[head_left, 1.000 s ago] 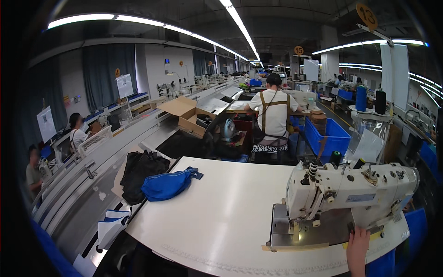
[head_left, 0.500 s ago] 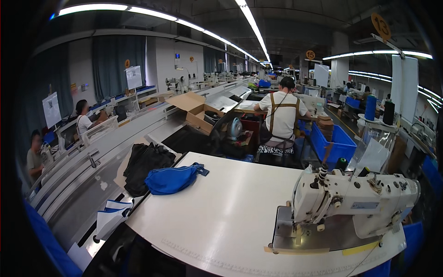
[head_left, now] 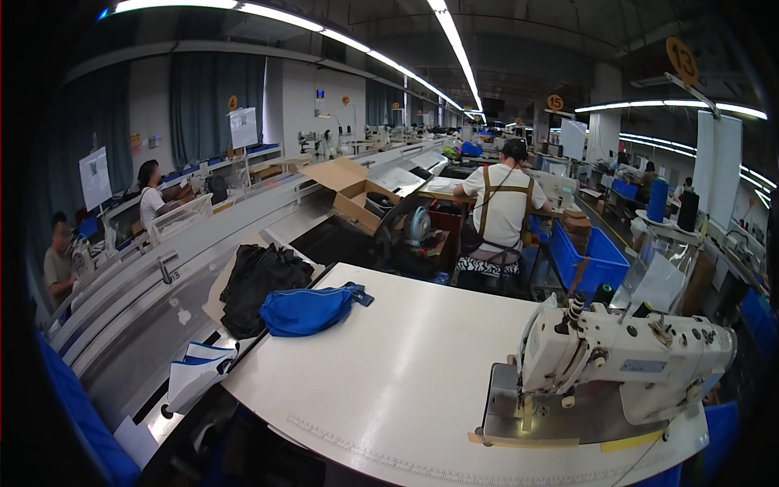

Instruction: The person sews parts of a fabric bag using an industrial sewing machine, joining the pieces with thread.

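Observation:
Neither of my hands shows in the head view. In front of me spreads a white sewing table [head_left: 406, 365] with a ruler strip along its near edge. A white industrial sewing machine [head_left: 633, 357] stands on its right side, over a metal bed plate [head_left: 507, 406]. On the table's far left corner lies a blue zippered waist bag [head_left: 304, 312]. Beside it, off the table's left edge, a heap of black fabric [head_left: 260, 284] rests on cardboard. White pieces with blue edging [head_left: 195, 377] lie nearer, left of the table.
An open cardboard box [head_left: 357, 207] and a small fan [head_left: 419, 226] stand beyond the table. A co-worker [head_left: 503, 203] sits ahead, facing away, beside a blue crate [head_left: 596, 264]. Blue and black thread cones [head_left: 657, 200] stand at right. A metal rail bench [head_left: 122, 325] runs along the left.
The view has shifted slightly, so most things sit a little further right in it. The waist bag, the fabric and the sewing machine have not visibly moved on the table.

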Motion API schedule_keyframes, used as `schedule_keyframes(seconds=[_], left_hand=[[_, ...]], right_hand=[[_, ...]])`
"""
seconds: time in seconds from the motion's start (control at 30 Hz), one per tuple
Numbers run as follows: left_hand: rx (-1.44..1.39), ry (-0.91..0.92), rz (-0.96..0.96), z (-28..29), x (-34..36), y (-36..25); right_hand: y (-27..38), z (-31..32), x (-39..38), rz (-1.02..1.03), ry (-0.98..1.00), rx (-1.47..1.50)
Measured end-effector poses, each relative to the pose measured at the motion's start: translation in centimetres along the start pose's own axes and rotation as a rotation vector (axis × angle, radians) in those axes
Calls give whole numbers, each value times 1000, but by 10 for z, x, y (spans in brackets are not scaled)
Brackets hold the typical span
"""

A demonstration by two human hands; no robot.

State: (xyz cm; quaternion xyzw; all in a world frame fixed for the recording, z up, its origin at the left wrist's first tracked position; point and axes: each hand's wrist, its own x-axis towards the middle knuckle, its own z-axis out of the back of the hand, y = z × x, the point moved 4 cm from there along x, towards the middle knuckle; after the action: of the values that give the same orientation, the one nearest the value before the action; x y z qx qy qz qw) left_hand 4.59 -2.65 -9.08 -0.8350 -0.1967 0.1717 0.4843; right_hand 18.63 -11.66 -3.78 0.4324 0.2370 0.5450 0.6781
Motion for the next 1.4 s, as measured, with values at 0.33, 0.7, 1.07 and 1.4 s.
schedule_keyframes(seconds=[0.33, 0.7, 1.07, 1.4], left_hand=[[150, -110, -9, 7, 1, 3], [0, -107, 30, 3, 2, 0], [50, -36, 89, 0, 0, -1], [73, -50, 392, 14, 2, 24]], right_hand=[[-1, -6, 3, -110, -80, 150], [-16, -5, -3, -130, 86, -15], [-19, -4, -6, -87, 95, 0], [-46, -8, -6, -365, 337, -32]])
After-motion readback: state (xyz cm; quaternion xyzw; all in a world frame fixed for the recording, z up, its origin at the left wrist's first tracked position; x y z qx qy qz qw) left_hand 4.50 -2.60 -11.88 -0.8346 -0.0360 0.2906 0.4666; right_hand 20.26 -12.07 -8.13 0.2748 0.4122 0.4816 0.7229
